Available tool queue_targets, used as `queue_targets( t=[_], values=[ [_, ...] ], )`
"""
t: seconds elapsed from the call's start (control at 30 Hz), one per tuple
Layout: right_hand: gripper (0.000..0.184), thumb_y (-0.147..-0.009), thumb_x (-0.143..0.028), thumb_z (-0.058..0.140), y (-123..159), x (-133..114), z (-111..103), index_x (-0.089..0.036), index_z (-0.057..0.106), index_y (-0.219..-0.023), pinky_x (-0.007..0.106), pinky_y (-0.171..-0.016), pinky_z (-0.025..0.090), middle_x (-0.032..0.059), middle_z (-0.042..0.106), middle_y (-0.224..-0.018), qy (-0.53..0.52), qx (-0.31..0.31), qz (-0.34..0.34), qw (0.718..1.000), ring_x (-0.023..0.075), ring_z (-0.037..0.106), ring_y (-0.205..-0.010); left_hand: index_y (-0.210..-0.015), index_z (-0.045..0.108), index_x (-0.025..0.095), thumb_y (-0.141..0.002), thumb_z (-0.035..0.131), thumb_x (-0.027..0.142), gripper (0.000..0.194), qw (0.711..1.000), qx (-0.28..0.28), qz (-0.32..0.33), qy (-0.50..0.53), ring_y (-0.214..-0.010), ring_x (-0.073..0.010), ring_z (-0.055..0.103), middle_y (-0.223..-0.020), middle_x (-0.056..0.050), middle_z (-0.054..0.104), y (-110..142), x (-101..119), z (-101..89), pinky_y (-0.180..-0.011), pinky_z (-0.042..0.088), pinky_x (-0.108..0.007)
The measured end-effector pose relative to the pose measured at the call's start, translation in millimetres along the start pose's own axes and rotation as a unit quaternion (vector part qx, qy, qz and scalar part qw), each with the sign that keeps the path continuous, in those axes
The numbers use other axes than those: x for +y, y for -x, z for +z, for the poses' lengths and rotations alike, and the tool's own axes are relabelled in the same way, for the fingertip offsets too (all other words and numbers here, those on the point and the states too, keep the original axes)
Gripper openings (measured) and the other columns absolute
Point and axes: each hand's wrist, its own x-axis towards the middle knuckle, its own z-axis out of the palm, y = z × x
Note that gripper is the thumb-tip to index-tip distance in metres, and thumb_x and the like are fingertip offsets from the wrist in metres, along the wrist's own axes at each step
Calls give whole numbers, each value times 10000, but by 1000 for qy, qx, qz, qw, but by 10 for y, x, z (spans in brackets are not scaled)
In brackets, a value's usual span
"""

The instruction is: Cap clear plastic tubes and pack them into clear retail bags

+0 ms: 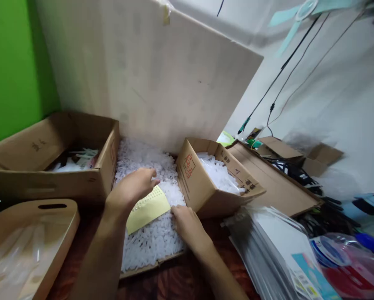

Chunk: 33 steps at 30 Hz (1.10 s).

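Our left hand (138, 183) curls over the yellow sheet (149, 211), our right hand (187, 223) at its edge; we can't tell either grip. Beneath, white pieces (152, 248), then reddish bench (164, 283); green wall (11, 62) leftward, wooden tray (70, 227) cut off, its contents (19, 246) blurred.

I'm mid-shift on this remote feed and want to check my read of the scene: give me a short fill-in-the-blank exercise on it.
1. The rectangular sheet with rows of small marks is coloured ___.
2. The hand at the sheet's right end is the person's ___ hand.
3. The pale brown tray with a slotted handle stands in the picture's lower ___ corner.
4. The open brown cardboard box right of the sheet holds pieces coloured ___.

Missing words: yellow; right; left; white.
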Motion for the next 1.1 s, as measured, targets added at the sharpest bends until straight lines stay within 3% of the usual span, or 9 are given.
queue_targets(
  t=[0.2, 0.3, 0.43, 0.53, 0.7, 0.83, 0.93, 1.0, 1.1],
  values=[
    [260, -998, -76, 494, -81, 115, -222, -178, 722, -928, 291, -723, 388, 124, 773, -902, -53, 34, 24, 998, 229, 714, -872, -983, 724, 225, -984, 573, 365, 206, 1000, 5, -14, 25, -946, -277, 710, -1030, -98, 760, -37, -92, 5, -745, 439, -323],
    [209, -1007, -141, 537, -161, 139, -251, -170, 741, -970, 291, -707, 401, 143, 768, -885, -86, 55, 33, 994, 248, 716, -857, -1116, 732, 250, -972, 605, 315, 203, 999, 24, -36, 29, -1013, -263, 712, -1135, -87, 763, -126, -113, 69, -780, 458, -313],
    [50, -934, -189, 683, -348, 107, -274, -173, 731, -938, 255, -643, 432, 96, 761, -834, -140, 93, 34, 985, 211, 709, -747, -1141, 742, 246, -995, 574, 266, 224, 995, 66, -71, 36, -1077, -248, 712, -1163, -81, 771, -345, -160, 280, -848, 480, -308],
    [83, -905, -152, 687, -546, 31, -395, -171, 712, -829, 253, -614, 451, 59, 744, -758, -181, 140, 26, 973, 179, 682, -645, -1122, 749, 215, -914, 702, 278, 222, 994, 67, -82, 40, -1099, -274, 707, -1152, -103, 774, -494, -191, 488, -890, 489, -321],
    [157, -889, -71, 625, -894, -134, -670, -153, 756, -863, 306, -794, 518, 109, 774, -909, -225, 206, -7, 952, 217, 726, -844, -1072, 753, 181, -892, 622, 144, 226, 993, 57, -94, 32, -1127, -318, 701, -1158, -173, 759, -591, -169, 716, -920, 492, -368],
    [225, -918, -62, 565, -1070, -221, -711, -155, 751, -1005, 282, -794, 536, 95, 783, -971, -287, 235, -26, 928, 187, 737, -857, -1015, 743, 173, -899, 562, 113, 223, 994, 68, -81, 31, -1087, -315, 715, -1098, -185, 762, -614, -155, 769, -904, 504, -364],
    [113, -908, -132, 644, -1151, -218, -676, -159, 737, -967, 267, -725, 538, 61, 781, -873, -334, 245, -28, 910, 174, 728, -763, -990, 727, 162, -938, 546, 140, 190, 994, 87, -42, 51, -1026, -305, 726, -1051, -176, 763, -631, -159, 706, -890, 523, -366],
    [37, -881, -191, 706, -1187, -175, -667, -167, 729, -864, 265, -700, 535, 37, 763, -799, -394, 264, -30, 880, 168, 709, -715, -1075, 709, 174, -978, 531, 172, 203, 991, 111, -9, 72, -1035, -258, 720, -1103, -136, 753, -621, -147, 600, -921, 535, -340],
    [92, -841, -262, 757, -1210, -83, -691, -174, 745, -818, 270, -682, 540, 34, 745, -790, -503, 294, -40, 812, 173, 696, -728, -1154, 688, 192, -1016, 527, 243, 218, 970, 166, 51, 169, -1024, -188, 712, -1138, -85, 721, -550, -97, 388, -934, 564, -291]
  ],
)
